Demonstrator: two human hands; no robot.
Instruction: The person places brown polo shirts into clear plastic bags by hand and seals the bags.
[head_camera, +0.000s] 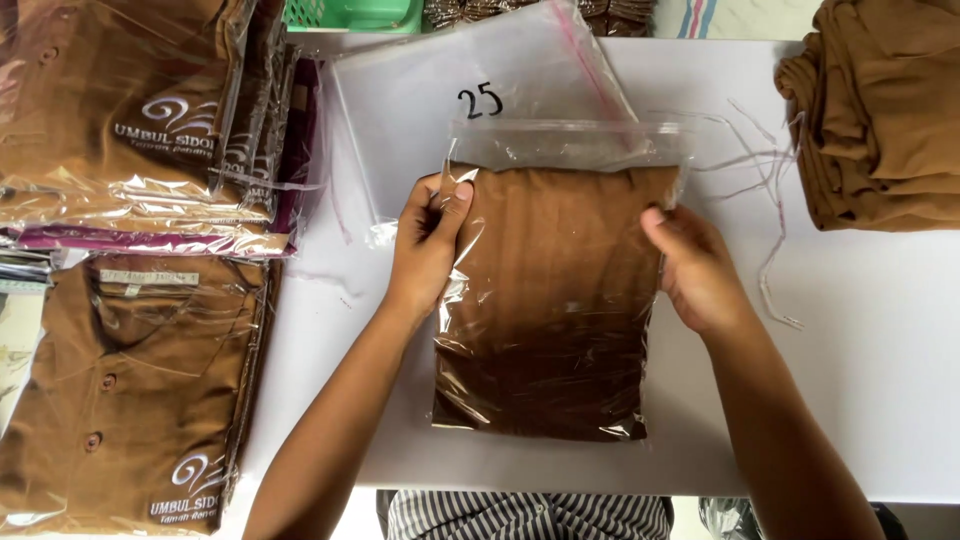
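A folded brown shirt lies inside a clear plastic bag (550, 300) on the white table (870, 350). My left hand (425, 245) pinches the bag's left edge near its top, thumb and fingers closed on the plastic. My right hand (695, 265) grips the right edge at about the same height. The bag's open flap (565, 140) lies flat above the shirt, pointing away from me.
Empty clear bags (470, 100) lie stacked behind the one I hold. Bagged brown shirts (120, 120) are piled at the left, one more (130, 390) at lower left. Unbagged brown shirts (880, 110) are stacked at the far right. Thin peeled strips (770, 200) lie near them.
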